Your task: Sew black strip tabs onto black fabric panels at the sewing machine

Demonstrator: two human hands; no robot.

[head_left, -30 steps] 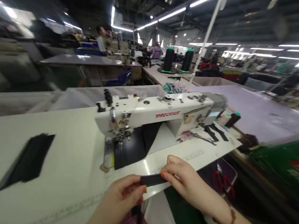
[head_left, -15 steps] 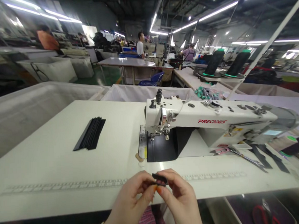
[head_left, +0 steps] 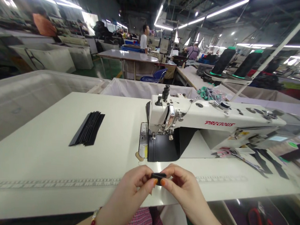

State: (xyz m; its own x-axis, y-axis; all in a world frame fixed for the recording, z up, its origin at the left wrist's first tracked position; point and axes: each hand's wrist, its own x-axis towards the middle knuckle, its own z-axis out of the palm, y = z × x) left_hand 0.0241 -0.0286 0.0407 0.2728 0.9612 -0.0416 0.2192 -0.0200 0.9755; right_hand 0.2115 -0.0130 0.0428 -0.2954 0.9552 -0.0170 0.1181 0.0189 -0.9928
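Observation:
Between both hands is a small folded black strip [head_left: 158, 175], held over the front of the white table [head_left: 55, 163]. My left hand [head_left: 134, 189] pinches its left end with thumb and fingertips. Its right end is pinched by my right hand [head_left: 181, 184]. Just beyond the hands stands a white sewing machine [head_left: 190, 114], with a black sheet of material [head_left: 164, 150] lying beneath its needle area. A stack of black strips [head_left: 88, 129] rests on the table to the left. The strip's exact material I cannot make out.
A measuring scale [head_left: 56, 184] runs along the table's front. Pliers-like tool [head_left: 249, 163] and black scraps [head_left: 275, 163] lie at right. Red-handled scissors [head_left: 259, 217] sit below the table edge. White fabric-lined bins [head_left: 149, 87] border the back. Thread cones [head_left: 222, 62] stand behind.
The curled black strip now appears pressed flatter between my fingers, and my hands have drawn slightly apart. The whole view has shifted a little.

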